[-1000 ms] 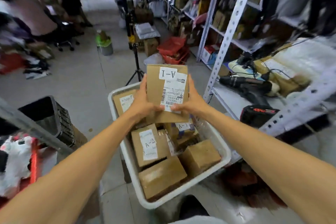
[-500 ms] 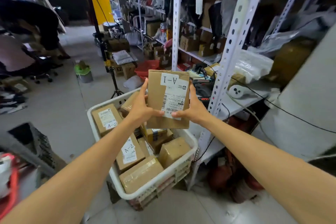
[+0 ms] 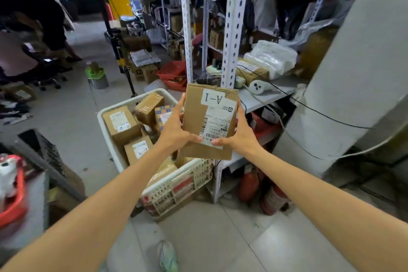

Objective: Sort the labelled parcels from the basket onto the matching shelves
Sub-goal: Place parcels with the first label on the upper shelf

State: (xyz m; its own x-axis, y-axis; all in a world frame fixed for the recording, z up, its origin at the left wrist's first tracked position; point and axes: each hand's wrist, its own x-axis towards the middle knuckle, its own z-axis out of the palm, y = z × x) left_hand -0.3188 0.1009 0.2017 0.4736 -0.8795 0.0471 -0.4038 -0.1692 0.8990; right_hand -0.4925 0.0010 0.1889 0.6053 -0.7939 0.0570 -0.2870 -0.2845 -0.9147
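A flat brown cardboard parcel [image 3: 196, 117] with a white "A-1" tag and a barcode label is held upright above the right side of the white basket [image 3: 123, 161]. My left hand [image 3: 174, 132] grips its left edge and my right hand [image 3: 240, 137] its right edge, thumbs on the label. Several more brown parcels lie in the basket; one marked "A-2" [image 3: 120, 121] sits at the far left, and the writing on the others is too small to read. A white metal shelf rack [image 3: 231, 28] stands directly behind the held parcel.
The rack's low shelf [image 3: 265, 95] carries a white device, cables and plastic-wrapped bundles. A wide grey pillar [image 3: 353, 95] rises at right. Red extinguishers [image 3: 271, 199] lie under the shelf. A black crate [image 3: 42, 148] and red bin [image 3: 13, 203] sit left; a person bends over far left.
The view has swung right and upward toward the rack and pillar. The A-1 parcel stays in both hands and now sits higher relative to the basket, closer to the rack.
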